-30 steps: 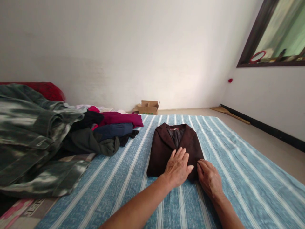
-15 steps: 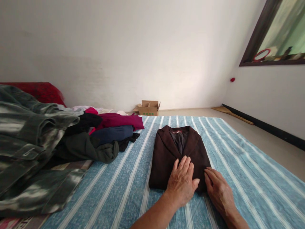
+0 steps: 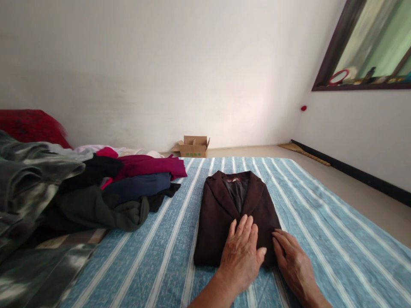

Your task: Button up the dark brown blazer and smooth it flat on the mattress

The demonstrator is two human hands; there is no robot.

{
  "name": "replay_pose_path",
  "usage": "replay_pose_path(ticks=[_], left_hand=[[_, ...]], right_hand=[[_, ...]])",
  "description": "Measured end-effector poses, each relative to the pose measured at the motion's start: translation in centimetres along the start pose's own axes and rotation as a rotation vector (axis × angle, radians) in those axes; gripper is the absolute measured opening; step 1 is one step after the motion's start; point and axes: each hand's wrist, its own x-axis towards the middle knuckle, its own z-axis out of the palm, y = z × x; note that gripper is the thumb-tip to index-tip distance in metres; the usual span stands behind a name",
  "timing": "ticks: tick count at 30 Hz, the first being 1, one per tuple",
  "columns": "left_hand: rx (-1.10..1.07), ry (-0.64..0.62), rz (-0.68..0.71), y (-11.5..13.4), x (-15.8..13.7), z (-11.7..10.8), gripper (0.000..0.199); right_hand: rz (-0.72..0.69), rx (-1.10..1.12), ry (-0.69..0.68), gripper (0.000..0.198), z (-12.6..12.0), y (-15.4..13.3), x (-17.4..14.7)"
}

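On folded jacket [image 3: 221, 214], both hands [image 3: 242, 256] lie flat.

Brown jacket [image 3: 221, 214] matt woollen cloth; striped bedsheet [image 3: 321, 231] woven cotton; box [image 3: 192, 147] cardboard.

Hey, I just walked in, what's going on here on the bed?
A person is pressing both hands on a folded dark brown jacket that lies on a blue striped bedspread. The left hand lies flat on the jacket's near part, and the right hand rests at its near right corner, fingers on the fabric edge. The jacket lies collar away from the person, lapels showing. To the left sits a heap of other clothes, and a cardboard box stands on the floor by the far wall.
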Motion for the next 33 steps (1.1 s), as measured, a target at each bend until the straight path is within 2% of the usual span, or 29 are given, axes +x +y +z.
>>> replay_pose_path(ticks=[16,26,33], left_hand=[[0.053,0.004,0.009,-0.3,0.6,-0.5,0.048],[0.115,0.051,0.078,-0.6,0.7,-0.5,0.047],[0.022,0.025,0.06,-1.0,0.9,-0.6,0.046]], right_hand=[[0.028,0.026,0.032,0.028,-0.4,-1.3,1.1],[0.026,0.011,0.011,0.027,-0.6,-1.7,1.4],[0.029,-0.014,0.017,0.026,-0.6,-2.0,1.6]])
